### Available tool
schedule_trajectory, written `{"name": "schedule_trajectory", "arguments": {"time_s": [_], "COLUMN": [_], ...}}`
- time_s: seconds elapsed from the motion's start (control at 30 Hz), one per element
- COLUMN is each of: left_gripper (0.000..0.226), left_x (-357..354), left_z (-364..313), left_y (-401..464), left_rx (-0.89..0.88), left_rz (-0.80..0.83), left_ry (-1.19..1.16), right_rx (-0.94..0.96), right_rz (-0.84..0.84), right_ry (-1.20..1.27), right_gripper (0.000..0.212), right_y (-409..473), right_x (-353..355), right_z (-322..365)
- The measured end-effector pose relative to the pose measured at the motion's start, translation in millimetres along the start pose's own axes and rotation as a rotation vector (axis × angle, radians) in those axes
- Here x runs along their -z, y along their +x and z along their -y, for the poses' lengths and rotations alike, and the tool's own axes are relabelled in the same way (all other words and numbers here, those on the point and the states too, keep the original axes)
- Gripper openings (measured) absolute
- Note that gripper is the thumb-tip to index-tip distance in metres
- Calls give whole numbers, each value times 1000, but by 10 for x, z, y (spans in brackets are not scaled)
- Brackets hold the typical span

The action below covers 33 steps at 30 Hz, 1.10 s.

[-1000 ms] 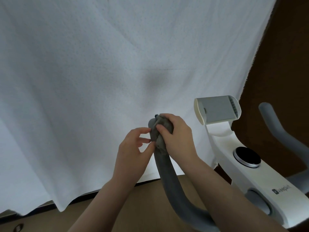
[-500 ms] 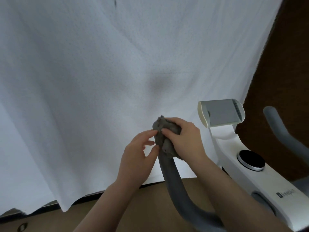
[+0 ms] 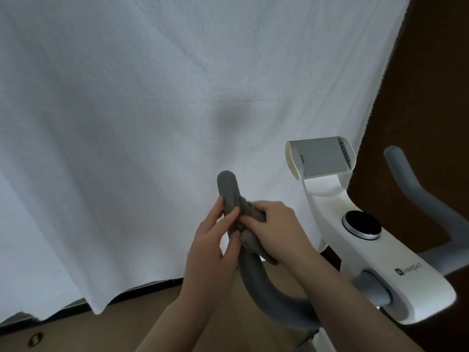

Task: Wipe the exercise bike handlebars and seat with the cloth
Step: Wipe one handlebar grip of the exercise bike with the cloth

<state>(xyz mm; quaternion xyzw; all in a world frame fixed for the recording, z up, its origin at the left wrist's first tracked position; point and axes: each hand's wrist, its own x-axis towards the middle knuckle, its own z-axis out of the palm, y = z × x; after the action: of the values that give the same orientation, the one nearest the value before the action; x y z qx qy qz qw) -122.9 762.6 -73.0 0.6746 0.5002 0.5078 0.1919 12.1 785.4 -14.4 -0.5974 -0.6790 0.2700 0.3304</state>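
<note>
The grey left handlebar (image 3: 227, 190) of the exercise bike curves up from the white frame (image 3: 396, 265), its rounded tip bare. A grey cloth (image 3: 250, 241) is bunched around the bar just below the tip. My right hand (image 3: 276, 233) is shut on the cloth and presses it to the bar. My left hand (image 3: 213, 241) pinches the bar from the left, thumb and fingers touching it beside the cloth. The right handlebar (image 3: 418, 196) rises at the far right. The seat is out of view.
A white sheet (image 3: 152, 110) hangs behind the bike. A grey tablet holder (image 3: 321, 157) and a black round knob (image 3: 361, 222) sit on the white frame. Wooden floor (image 3: 121, 331) lies below, a dark brown wall (image 3: 431, 85) at right.
Both hands and the cloth have slid down the left handlebar from its tip, which is now uncovered. My left hand has closed onto the bar.
</note>
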Motion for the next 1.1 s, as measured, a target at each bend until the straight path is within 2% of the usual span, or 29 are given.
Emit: {"name": "schedule_trajectory", "arguments": {"time_s": [0.07,0.13,0.27,0.4,0.57,0.7,0.83,1.03,1.1], "left_gripper": [40,34,30,28,35,34,35,39,40], "left_x": [3,-10,-19,-7,-145,-142,-239,-331,-365], "left_z": [-20,-47,-82,-122,-202,-264,-354,-491,-525], "left_y": [-113,-204,-262,-336,-485,-583,-696,-910,-931], "left_rx": [-30,-28,23,32,83,88,141,157,174], "left_rz": [31,44,5,11,-45,-32,-111,-169,-192], "left_ry": [30,14,-36,-4,-31,-9,-8,-17,-55], "right_rx": [-23,-60,7,7,86,61,197,145,288], "right_rz": [140,197,93,234,146,307,183,370,304], "right_ry": [-128,-129,-86,-197,-207,-218,-362,-130,-192], "right_gripper": [18,19,18,18,22,24,23,43,44], "right_y": [-155,-177,-249,-467,-585,-665,-756,-941,-1002], "right_x": [104,199,101,268,194,418,270,567,481], "right_z": [-101,-145,-94,-181,-188,-299,-203,-381,-397]}}
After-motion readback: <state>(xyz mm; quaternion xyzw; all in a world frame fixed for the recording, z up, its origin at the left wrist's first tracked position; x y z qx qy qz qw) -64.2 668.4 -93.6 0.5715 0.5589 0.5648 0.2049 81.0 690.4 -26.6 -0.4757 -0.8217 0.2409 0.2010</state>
